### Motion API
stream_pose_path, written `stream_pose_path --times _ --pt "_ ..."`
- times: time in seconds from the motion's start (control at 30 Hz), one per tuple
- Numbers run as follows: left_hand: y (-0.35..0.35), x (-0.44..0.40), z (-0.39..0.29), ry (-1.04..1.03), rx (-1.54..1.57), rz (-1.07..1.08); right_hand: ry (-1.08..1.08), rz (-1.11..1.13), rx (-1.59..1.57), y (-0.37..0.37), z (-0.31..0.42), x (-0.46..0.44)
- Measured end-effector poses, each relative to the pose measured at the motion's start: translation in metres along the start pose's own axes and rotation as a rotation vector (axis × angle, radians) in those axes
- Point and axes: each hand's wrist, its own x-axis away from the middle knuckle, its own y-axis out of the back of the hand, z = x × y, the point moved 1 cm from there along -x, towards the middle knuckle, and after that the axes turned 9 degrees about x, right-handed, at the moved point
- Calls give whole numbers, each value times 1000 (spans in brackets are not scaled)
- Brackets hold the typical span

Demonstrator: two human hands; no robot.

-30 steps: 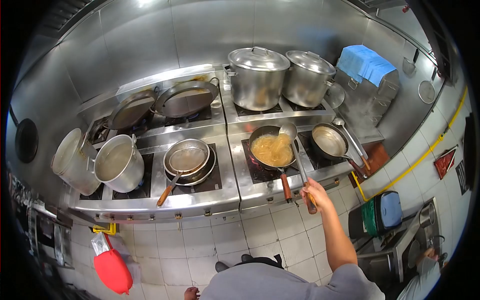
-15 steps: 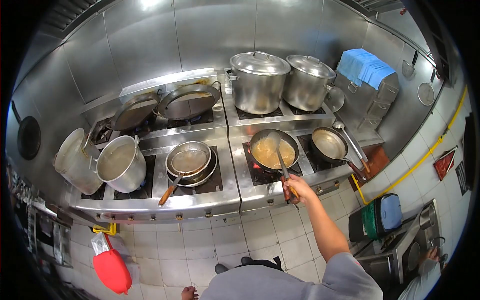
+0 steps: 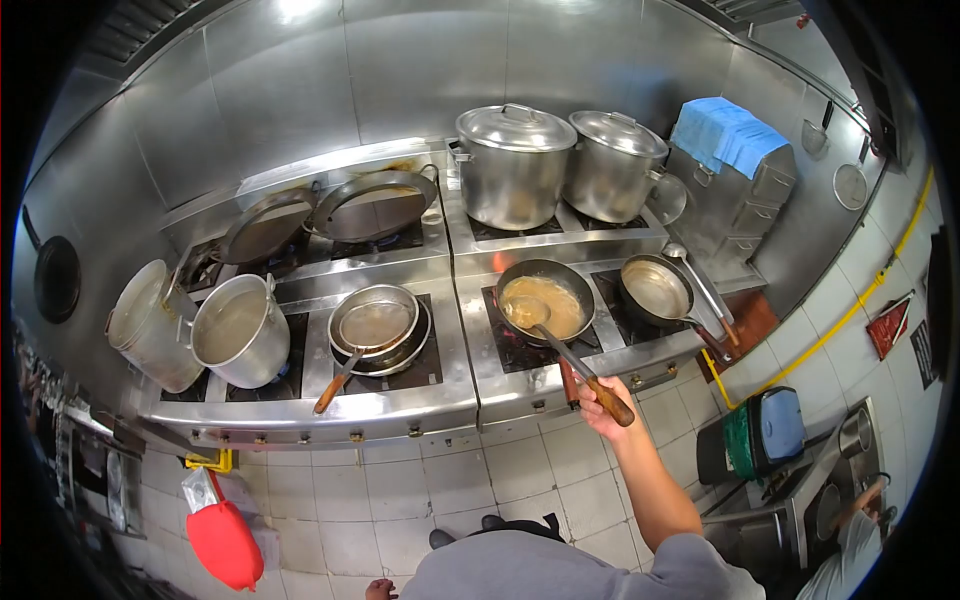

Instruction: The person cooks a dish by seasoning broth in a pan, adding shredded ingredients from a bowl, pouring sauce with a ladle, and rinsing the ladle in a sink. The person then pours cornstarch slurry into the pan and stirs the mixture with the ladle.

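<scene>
Stove (image 3: 455,350) front edge runs just below the pan (image 3: 548,268), pan handle (image 3: 569,382) sticking out over it. Second pan (image 3: 636,312) close on the right, tall pots (image 3: 513,180) behind on the raised back part; on the left a strip of steel before the strainer (image 3: 375,322). Floor tiles (image 3: 460,484) stretch out in front of that edge. Right hand (image 3: 602,413) closed round the wooden grip of the ladle (image 3: 570,355), out past the front edge; ladle slants up and left from it over the pan rim, its bowl in the brown liquid (image 3: 563,312) at the pan's near-left. Left hand (image 3: 380,589) at the bottom, mostly cut off — can't tell how open or if holding anything. Half a second ago the bowl was at the pan's far side, right hand higher up by the pan handle — now lower and further right.
</scene>
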Motion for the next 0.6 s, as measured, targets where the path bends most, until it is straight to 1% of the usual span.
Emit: stream_pose_path --times 0.03,0.1,0.17,0.23,0.3,0.4,0.47,0.6 --pt "-2 2 -6 18 6 8 2 -4 0 -1 1 6" --pt "-7 6 -18 36 10 20 20 -69 96 -1 4 16" --pt "-10 4 -22 -8 -141 -20 31 -96 134 11 6 20" --pt "-14 -1 -25 8 -113 -10 43 -125 171 16 10 24" --pt "-16 -4 -23 27 -85 2 56 -204 299 17 17 29" --pt "-19 4 -35 -2 -178 -18 85 -233 367 20 24 32" --pt "-17 -3 -28 20 -73 35 95 -238 370 23 26 32" --pt "-18 -1 -24 50 16 64 101 -230 381 30 30 34"
